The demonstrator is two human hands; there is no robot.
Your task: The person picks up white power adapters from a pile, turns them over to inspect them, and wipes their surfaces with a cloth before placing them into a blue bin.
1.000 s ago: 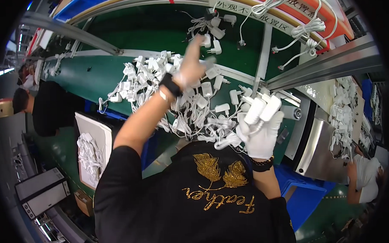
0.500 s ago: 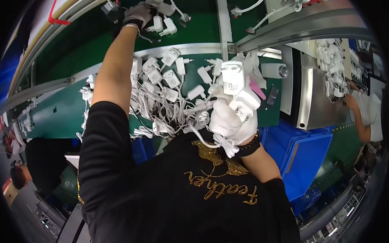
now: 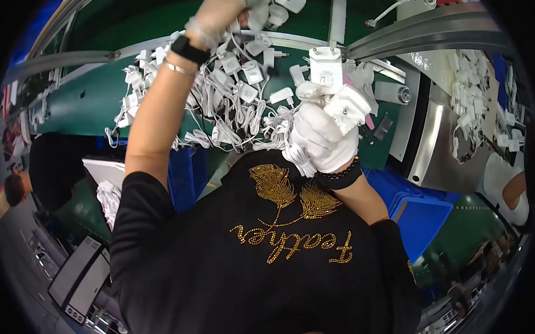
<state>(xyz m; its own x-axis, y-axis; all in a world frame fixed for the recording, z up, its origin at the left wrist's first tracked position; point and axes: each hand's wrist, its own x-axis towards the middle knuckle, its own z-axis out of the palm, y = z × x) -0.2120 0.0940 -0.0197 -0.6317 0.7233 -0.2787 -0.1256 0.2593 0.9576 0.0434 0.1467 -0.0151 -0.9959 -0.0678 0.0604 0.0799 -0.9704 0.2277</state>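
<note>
My right hand (image 3: 322, 135), in a white glove, is closed around two white power adapters. One adapter (image 3: 326, 68) stands upright above the fingers with its pins up; the other (image 3: 348, 108) lies against the glove, pins facing out. A tied white cord (image 3: 299, 159) hangs below that hand. My left hand (image 3: 220, 15) reaches past the metal rail at the top edge, its fingers curled at a white power adapter (image 3: 258, 15); part of the hand is blurred and cut off. Beneath my left arm lies a heap of white adapters with bundled cords (image 3: 233, 100) on the green table (image 3: 72, 129).
Metal rails (image 3: 428, 32) frame the far side. A clear cylindrical container (image 3: 393, 93) lies right of my right hand, beside a steel box (image 3: 440, 140). Blue bins (image 3: 419, 220) stand below the table's edge. More adapters (image 3: 470, 101) hang at far right, near another person's arm (image 3: 514, 189).
My left hand has drawn back slightly toward me from the far green surface, with white adapters at its fingers. My right hand keeps its two adapters. The whole view has shifted.
</note>
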